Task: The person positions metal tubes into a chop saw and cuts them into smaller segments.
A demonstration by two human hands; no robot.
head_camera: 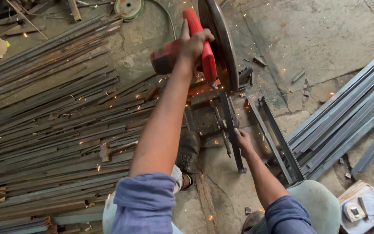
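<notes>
The left hand (pixel 194 43) is gripping the chop saw's red handle (pixel 202 43), fingers wrapped tight, while the right hand (pixel 243 141) is clasping the dark steel bar (pixel 231 125) lying under the blade (pixel 219 39) on the floor

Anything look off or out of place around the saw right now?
Sparks are scattered across the steel bars on the floor left of the chop saw. The left hand grips the saw's red handle; the right hand steadies a metal strip. Offcuts litter the floor. Nothing looks damaged.
</notes>
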